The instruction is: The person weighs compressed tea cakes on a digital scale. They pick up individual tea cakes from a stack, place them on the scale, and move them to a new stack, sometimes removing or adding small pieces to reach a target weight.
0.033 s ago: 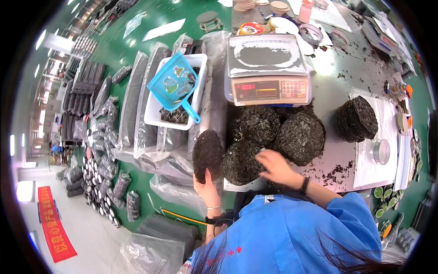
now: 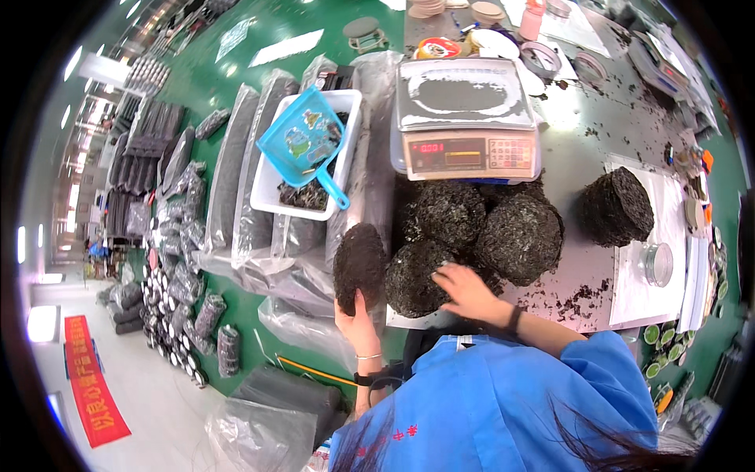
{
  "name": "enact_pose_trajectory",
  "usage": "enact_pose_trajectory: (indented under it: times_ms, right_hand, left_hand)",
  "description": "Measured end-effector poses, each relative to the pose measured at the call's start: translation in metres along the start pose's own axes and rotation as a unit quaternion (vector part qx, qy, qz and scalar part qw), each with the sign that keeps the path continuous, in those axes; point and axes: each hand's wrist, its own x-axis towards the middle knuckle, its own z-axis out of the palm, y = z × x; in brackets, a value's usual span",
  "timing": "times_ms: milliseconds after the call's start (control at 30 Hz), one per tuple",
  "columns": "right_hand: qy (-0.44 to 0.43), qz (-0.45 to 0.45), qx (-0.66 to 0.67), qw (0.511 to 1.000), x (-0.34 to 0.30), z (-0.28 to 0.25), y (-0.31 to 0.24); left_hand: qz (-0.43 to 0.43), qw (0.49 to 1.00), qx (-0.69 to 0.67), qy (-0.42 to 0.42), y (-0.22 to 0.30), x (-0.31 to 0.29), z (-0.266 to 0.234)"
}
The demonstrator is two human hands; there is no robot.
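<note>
R hand farther L over dk clump, loosely spread; L hand w/ grip on disc; scale beyond.

A blue top bears red markings; a black band circles each wrist, and a pale bracelet rings the left one.

Wide fisheye view from the wearer's head, close in, looking steeply down over a blue top and both hands—left hand, right hand—at the near edge of a metal bench. The bench's left edge runs up mid-picture; beyond it, green floor curves toward a dark rim.
</note>
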Motion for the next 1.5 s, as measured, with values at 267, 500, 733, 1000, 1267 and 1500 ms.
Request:
enact_pose_trajectory:
  times_ms: [267, 500, 733, 1000, 1267, 1500]
  right_hand:
    - [-0.106, -0.065, -0.178, 0.976, 0.016, 0.069, 0.013]
    - [-0.100, -0.098, -0.101, 0.985, 0.009, 0.072, 0.034]
    - [-0.150, -0.156, -0.200, 0.956, 0.008, 0.065, 0.026]
    - [-0.104, -0.122, -0.084, 0.983, 0.012, 0.065, 0.030]
    - [0.199, 0.144, 0.199, 0.948, 0.040, 0.014, 0.023]
    - [0.359, 0.261, 0.395, 0.805, 0.051, -0.077, 0.017]
  left_hand:
    - [-0.052, 0.998, 0.012, 0.019, -0.002, -0.015, -0.021]
    - [-0.058, 0.997, -0.049, -0.007, -0.013, -0.007, -0.018]
    - [-0.073, 0.992, -0.098, -0.038, -0.017, 0.000, -0.007]
    - [-0.074, 0.991, -0.103, -0.033, -0.015, -0.005, -0.010]
    - [-0.050, 0.996, -0.061, 0.028, -0.033, -0.003, -0.018]
    - [-0.151, 0.957, -0.217, -0.120, -0.036, 0.004, 0.019]
